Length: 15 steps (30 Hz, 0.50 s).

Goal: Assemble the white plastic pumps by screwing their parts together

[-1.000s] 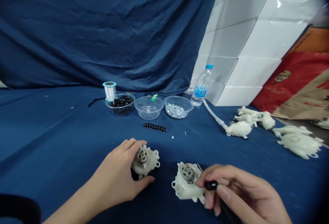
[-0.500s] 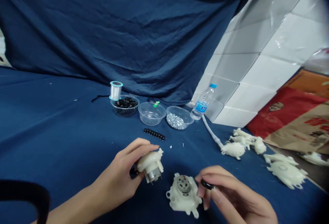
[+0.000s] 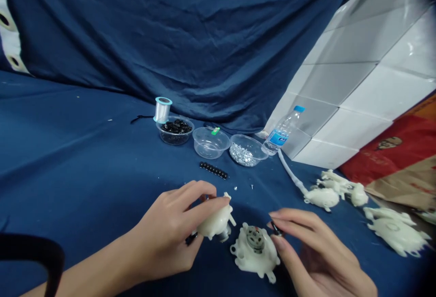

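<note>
My left hand (image 3: 170, 229) is closed around a cream plastic motor housing (image 3: 215, 224), tilted with its metal motor facing down to the right. Something small and black (image 3: 191, 238) shows under that hand's fingers; its kind I cannot make out. To the right, a second plastic housing (image 3: 254, 263) rests on the blue cloth, with a round motor (image 3: 255, 239) facing up in it. Just right of this housing, my right hand (image 3: 320, 247) pinches a small black cylindrical piece (image 3: 276, 229) between thumb and fingertips.
Behind the hands lies a row of black beads (image 3: 213, 170) and two loose screws (image 3: 252, 186). Farther back stand a bowl of black parts (image 3: 175, 139), a clear bowl (image 3: 210, 150), a bowl of screws (image 3: 248, 160), a spool (image 3: 162, 110) and a bottle (image 3: 284, 131). More housings (image 3: 397, 229) lie right.
My left hand has rolled the housing over, so its motor points down and shows less. The black piece in my right hand is now tilted more steeply. The camera view has shifted.
</note>
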Tool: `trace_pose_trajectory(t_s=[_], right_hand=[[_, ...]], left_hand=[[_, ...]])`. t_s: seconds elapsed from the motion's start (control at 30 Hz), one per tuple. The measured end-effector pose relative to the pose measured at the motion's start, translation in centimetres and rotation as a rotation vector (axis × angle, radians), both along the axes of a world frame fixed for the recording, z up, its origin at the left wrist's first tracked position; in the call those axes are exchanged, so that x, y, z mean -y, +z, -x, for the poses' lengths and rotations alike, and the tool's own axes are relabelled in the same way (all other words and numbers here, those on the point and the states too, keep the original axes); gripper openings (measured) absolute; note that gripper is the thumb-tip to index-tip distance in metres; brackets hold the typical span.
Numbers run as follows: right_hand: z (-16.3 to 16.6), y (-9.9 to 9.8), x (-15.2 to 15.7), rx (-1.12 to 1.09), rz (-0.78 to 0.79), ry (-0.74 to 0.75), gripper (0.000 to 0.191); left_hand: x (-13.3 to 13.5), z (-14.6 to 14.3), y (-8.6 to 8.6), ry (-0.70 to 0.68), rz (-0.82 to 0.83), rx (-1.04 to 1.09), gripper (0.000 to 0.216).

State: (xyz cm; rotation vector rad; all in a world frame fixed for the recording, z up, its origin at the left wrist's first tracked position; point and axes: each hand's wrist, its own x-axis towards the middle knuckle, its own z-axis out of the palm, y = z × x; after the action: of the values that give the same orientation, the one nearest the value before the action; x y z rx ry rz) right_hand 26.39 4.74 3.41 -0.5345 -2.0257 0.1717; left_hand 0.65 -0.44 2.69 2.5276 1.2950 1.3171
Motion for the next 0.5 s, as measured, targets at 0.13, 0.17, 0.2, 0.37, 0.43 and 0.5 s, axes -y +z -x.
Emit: trace_pose_trajectory(t_s=[0.13,0.17,0.2,0.37,0.43,0.5], right_hand=[[0.6,0.8,0.5,0.06,-0.008,0.035,0.037],[0.9,1.0,0.6,0.071,-0.018,0.046,0.035],[1.1,1.2,0.6,0.079,-0.026,0.052,0.033],[1.5,1.2,0.7,0.087,-0.031,0.052,0.029],[1.4,1.0,0.6,0.096,-0.045,0.063,0.029],[1.4,0.9,0.4,0.102,-0.064,0.079,0.029]], left_hand=[[0.1,-0.1,0.1,0.003,-0.027,-0.045,0.064],[0.2,-0.1,0.1,0.006,-0.023,-0.042,0.064],[0.3,-0.1,0.2,0.007,-0.018,-0.035,0.063],[0.4,-0.3,0.3,-0.016,-0.001,0.044,0.058],[0.3,-0.4,0.3,-0.047,0.009,0.099,0.058],[0.2,-0.4,0.3,-0.078,0.02,0.153,0.058]])
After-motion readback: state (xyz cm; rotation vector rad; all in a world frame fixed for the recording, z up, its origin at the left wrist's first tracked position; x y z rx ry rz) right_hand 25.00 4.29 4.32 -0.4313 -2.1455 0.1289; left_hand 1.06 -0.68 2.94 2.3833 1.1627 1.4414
